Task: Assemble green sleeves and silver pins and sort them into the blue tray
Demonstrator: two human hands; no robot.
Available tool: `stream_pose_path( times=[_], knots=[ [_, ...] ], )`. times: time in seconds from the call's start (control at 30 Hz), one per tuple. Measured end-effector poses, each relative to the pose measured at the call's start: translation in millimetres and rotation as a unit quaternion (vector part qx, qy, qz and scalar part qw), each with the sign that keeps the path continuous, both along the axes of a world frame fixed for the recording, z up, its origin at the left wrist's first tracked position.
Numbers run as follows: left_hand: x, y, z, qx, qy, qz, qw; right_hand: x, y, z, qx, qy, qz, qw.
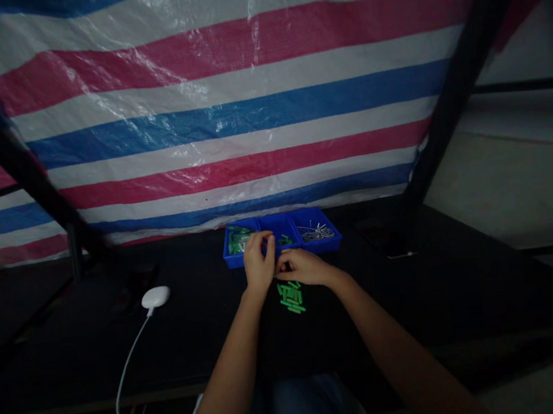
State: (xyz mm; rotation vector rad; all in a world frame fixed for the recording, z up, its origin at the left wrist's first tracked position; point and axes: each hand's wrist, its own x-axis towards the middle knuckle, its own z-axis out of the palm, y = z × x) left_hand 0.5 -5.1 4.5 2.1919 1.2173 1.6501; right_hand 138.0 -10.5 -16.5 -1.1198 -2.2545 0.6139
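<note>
My left hand [259, 261] is at the front of a blue divided tray [235, 262], its fingers curled together over the front wall. Close beside it, my right hand [302, 266] is closed in a pinch. Whatever lies between the fingertips of either hand is too small and dark to make out. Just below my right hand, several small green strips [291, 297] lie in a loose pile on the black table. Inside the tray, the left compartment holds a green clear packet [238, 238], the middle one a few green bits [285, 239], and the right one thin metal pins [316, 232].
A white round device [156, 297] with a white cable [126, 368] sits on the black table [196, 338] to the left. Toward the right lies a dark flat object [391, 241], perhaps a phone. Striped plastic sheeting [245, 117] hangs behind, between black frame posts [461, 70].
</note>
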Motion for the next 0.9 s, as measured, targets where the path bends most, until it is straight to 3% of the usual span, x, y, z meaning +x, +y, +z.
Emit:
stream_pose_path(
  times=[0.1, 0.23, 0.57, 0.7, 0.9],
  knots=[
    [0, -1, 0.7, 0.002, -0.004, 0.0, 1.0, -2, -1, 0.6, -0.026, 0.039, 0.039, 0.998],
    [0, -1, 0.6, 0.005, -0.01, 0.002, 1.0, 0, -2, 5.0, -0.086, 0.099, 0.038, 0.991],
    [2, -4, 3.6, -0.001, -0.016, -0.027, 1.0, 8, 4, 17.0, -0.063, 0.341, -0.064, 0.936],
    [3, -6, 4.0, 0.006, -0.002, -0.055, 0.998, 7, 7, 17.2, -0.069, 0.378, -0.093, 0.918],
    [4, -4, 1.1, 0.01, -0.014, -0.048, 0.999, 6, 7, 13.0, -0.094, 0.38, -0.075, 0.917]
  ],
)
